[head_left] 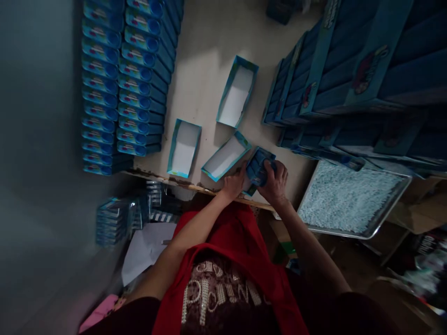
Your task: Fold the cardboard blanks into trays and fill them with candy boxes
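Note:
My right hand (274,181) is closed round a small bundle of blue packs (256,165), thumb on top. The bundle sits over a shallow blue-edged cardboard tray (249,190), and only a little of that tray shows. My left hand (233,184) grips the tray's left side, its fingertips close to the packs. Just left of my hands lies a second shallow tray (226,157), white inside. Farther off are another such tray (237,95) and one more (184,148) to the left; both have nothing in them.
Tall stacks of blue boxes (136,88) line the table's left side. Larger blue-wrapped bundles (349,70) fill the right. A metal pan (374,233) of pale blue granules stands at the lower right. Wrapped packs (113,221) lie below the wooden table edge (195,187).

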`<state>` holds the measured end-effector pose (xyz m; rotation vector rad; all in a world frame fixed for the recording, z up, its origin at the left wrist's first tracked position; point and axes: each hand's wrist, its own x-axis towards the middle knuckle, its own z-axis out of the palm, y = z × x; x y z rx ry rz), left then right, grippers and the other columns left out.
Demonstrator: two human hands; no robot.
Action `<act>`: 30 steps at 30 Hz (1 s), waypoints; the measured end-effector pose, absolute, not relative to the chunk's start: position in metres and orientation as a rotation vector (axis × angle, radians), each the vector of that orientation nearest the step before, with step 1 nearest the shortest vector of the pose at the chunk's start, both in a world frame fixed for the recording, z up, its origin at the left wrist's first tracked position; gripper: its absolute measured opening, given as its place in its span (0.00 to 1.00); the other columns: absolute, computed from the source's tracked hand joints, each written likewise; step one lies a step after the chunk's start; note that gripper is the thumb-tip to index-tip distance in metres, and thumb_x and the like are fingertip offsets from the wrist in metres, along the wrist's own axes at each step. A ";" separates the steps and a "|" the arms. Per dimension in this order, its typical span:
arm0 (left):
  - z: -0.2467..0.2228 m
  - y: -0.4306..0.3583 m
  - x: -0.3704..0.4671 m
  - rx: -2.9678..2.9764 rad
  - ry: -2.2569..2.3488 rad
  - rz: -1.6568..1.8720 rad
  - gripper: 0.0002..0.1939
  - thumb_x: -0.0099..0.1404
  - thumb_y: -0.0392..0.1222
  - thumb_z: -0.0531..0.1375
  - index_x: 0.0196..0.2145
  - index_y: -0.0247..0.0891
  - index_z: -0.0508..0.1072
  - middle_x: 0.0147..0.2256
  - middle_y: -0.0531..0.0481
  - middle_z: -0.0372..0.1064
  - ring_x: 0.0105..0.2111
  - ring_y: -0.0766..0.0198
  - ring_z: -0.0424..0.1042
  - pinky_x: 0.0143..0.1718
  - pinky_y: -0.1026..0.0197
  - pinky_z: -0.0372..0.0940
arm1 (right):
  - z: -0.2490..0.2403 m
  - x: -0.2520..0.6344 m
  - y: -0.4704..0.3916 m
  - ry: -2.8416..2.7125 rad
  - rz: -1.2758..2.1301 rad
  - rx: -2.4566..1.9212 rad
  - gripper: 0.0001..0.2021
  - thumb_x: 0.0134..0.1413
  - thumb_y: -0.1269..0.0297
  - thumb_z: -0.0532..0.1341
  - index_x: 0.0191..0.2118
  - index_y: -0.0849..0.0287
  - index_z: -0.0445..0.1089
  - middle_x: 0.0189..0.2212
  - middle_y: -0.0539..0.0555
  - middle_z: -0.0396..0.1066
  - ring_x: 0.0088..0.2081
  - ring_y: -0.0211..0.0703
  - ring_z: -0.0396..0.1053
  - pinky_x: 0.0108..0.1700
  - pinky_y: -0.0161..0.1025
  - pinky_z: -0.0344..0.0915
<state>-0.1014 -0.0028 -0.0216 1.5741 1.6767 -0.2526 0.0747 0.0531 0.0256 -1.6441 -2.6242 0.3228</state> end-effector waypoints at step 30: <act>0.016 -0.005 -0.483 1.761 2.246 0.424 0.23 0.77 0.46 0.58 0.68 0.50 0.71 0.79 0.48 0.45 0.80 0.39 0.30 0.72 0.21 0.17 | -0.010 -0.327 0.039 -2.726 0.615 -1.058 0.38 0.72 0.54 0.57 0.79 0.67 0.46 0.79 0.73 0.40 0.81 0.67 0.34 0.77 0.74 0.31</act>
